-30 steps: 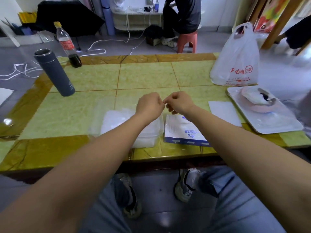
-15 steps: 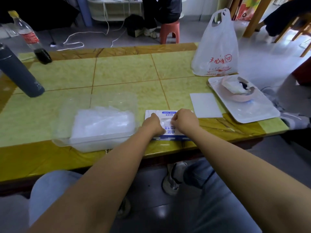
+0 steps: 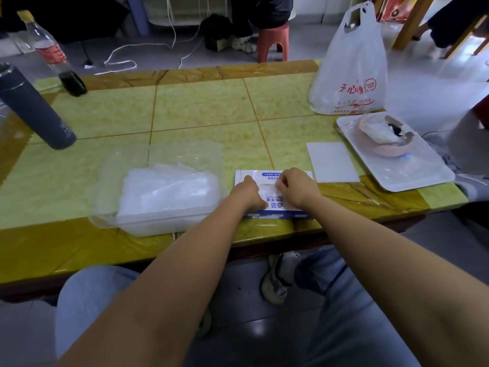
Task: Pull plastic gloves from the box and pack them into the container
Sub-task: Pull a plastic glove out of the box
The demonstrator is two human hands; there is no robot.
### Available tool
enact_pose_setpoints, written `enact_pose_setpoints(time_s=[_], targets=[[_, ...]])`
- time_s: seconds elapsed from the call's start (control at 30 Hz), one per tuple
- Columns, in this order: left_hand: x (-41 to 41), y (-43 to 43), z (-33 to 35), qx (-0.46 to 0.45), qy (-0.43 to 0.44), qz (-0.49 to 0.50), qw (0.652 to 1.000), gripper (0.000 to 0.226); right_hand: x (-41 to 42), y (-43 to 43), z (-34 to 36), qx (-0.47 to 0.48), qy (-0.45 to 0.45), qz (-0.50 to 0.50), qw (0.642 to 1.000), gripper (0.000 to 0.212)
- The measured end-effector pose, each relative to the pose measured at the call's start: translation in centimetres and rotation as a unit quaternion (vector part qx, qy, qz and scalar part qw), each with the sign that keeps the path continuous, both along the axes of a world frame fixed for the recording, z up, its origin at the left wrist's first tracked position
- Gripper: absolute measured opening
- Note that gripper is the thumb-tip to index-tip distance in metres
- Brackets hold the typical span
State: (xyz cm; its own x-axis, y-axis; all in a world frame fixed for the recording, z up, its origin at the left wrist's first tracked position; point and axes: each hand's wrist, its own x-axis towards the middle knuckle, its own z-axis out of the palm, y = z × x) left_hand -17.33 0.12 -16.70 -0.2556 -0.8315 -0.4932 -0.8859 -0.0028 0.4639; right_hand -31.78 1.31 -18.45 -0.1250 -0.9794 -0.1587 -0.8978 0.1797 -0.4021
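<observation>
The flat white and blue glove box (image 3: 287,211) lies near the table's front edge. My left hand (image 3: 247,193) sits on its left part with curled fingers, holding it down. My right hand (image 3: 295,186) is over the box's opening, fingertips pinching the clear plastic glove (image 3: 266,192) that shows there. Left of the box stands the clear plastic container (image 3: 105,181), holding a heap of crumpled plastic gloves (image 3: 169,189). The fingertips of both hands are partly hidden.
A white sheet (image 3: 332,161) and a white tray (image 3: 412,170) with a pink bowl (image 3: 385,135) lie to the right, behind them a white plastic bag (image 3: 349,72). A dark flask (image 3: 31,107) and a cola bottle (image 3: 53,54) stand far left. A person sits on a red stool (image 3: 272,41) beyond the table.
Both hands came down from above the table, where they met fingertip to fingertip, onto the glove box. My view has tilted down and to the right.
</observation>
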Motion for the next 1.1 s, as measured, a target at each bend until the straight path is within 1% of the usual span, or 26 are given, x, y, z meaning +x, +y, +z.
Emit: enact_pose_setpoints(time_s=[0.03,0.07,0.1,0.13,0.17,0.2,0.23,0.27,0.3,0.33,0.37,0.4,0.47,0.5,0.6,0.63,0.67,0.73,0.8,0.87,0.9,0.93,1.0,1.03,1.07,1.1], targets=[[0.0,0.0,0.0,-0.002,0.000,0.000,1.000,0.071,-0.4,0.2,0.3,-0.013,-0.099,-0.016,0.995,0.021],[-0.1,0.1,0.0,-0.004,0.002,0.001,1.000,0.072,-0.6,0.4,0.8,-0.034,-0.178,-0.031,0.983,0.021],[0.0,0.0,0.0,-0.004,0.003,0.002,1.000,0.072,-0.6,0.7,1.2,-0.057,-0.233,-0.045,0.970,0.020],[0.0,0.0,-0.1,-0.005,0.005,0.004,1.000,0.072,-0.5,0.9,1.4,-0.077,-0.259,-0.056,0.961,0.019],[0.1,0.1,-0.1,-0.005,0.005,0.004,1.000,0.072,-0.4,1.0,1.5,-0.083,-0.268,-0.064,0.958,0.016],[0.1,0.1,-0.2,-0.006,0.006,0.003,1.000,0.071,-0.2,0.9,1.4,-0.075,-0.254,-0.066,0.962,0.016],[0.2,0.1,-0.3,-0.006,0.005,0.003,1.000,0.072,0.0,0.8,1.1,-0.052,-0.209,-0.058,0.975,0.020],[0.2,0.1,-0.4,-0.007,0.005,0.004,1.000,0.073,0.1,0.7,0.7,-0.021,-0.140,-0.045,0.989,0.024],[0.2,0.1,-0.5,-0.005,0.005,0.005,1.000,0.075,0.3,0.7,0.6,-0.001,-0.086,-0.044,0.995,0.021],[0.2,0.1,-0.6,-0.005,0.006,0.008,1.000,0.076,0.4,0.7,0.5,-0.007,-0.076,-0.050,0.996,0.021],[0.2,0.0,-0.6,-0.003,0.005,0.010,1.000,0.077,0.6,0.7,0.7,-0.024,-0.105,-0.054,0.993,0.026],[0.2,0.0,-0.7,-0.003,0.005,0.013,1.000,0.078,0.7,0.6,0.8,-0.047,-0.156,-0.054,0.985,0.028],[0.1,-0.2,-0.8,-0.004,0.005,0.014,1.000,0.080,0.9,0.6,1.3,-0.087,-0.232,-0.056,0.967,0.029],[0.1,-0.2,-0.8,-0.003,0.004,0.014,1.000,0.080,0.9,0.7,1.7,-0.087,-0.242,-0.055,0.965,0.028],[-0.1,-0.3,-1.0,-0.001,0.008,0.018,1.000,0.079,0.3,0.8,1.8,-0.055,-0.229,-0.054,0.970,0.030],[-0.1,-0.2,-1.0,-0.001,0.007,0.018,1.000,0.079,0.2,0.9,2.1,-0.061,-0.261,-0.062,0.961,0.028],[-0.2,-0.2,-1.0,-0.005,0.005,0.017,1.000,0.079,0.1,1.0,2.3,-0.082,-0.311,-0.081,0.944,0.026],[-0.2,0.1,-0.7,-0.005,0.007,0.012,1.000,0.078,-0.2,1.1,3.2,-0.145,-0.390,-0.139,0.898,0.022],[-0.2,0.3,0.0,0.020,0.021,0.014,0.999,0.070,-0.6,1.4,4.1,-0.186,-0.415,-0.170,0.874,0.018],[0.0,0.0,0.6,0.058,0.069,0.037,0.995,0.048,-0.6,1.6,4.7,-0.182,-0.430,-0.161,0.869,0.007],[0.0,0.1,1.1,0.075,0.117,0.067,0.988,0.037,-0.7,1.9,4.8,-0.175,-0.440,-0.155,0.867,0.007],[0.0,0.3,1.5,0.086,0.183,0.105,0.974,0.035,-0.5,2.2,4.8,-0.165,-0.451,-0.153,0.864,0.009],[-0.3,1.0,3.1,0.109,0.299,0.187,0.929,0.050,-0.1,2.6,5.0,-0.147,-0.472,-0.147,0.857,0.011],[-0.5,1.2,3.9,0.115,0.333,0.213,0.911,0.057,0.2,2.7,5.0,-0.136,-0.474,-0.137,0.859,0.013],[-0.5,1.5,4.6,0.110,0.357,0.223,0.901,0.058,0.6,2.9,5.2,-0.123,-0.473,-0.120,0.864,0.015],[-0.4,1.8,5.3,0.095,0.368,0.222,0.898,0.053,1.0,3.0,5.3,-0.107,-0.472,-0.098,0.869,0.016]])
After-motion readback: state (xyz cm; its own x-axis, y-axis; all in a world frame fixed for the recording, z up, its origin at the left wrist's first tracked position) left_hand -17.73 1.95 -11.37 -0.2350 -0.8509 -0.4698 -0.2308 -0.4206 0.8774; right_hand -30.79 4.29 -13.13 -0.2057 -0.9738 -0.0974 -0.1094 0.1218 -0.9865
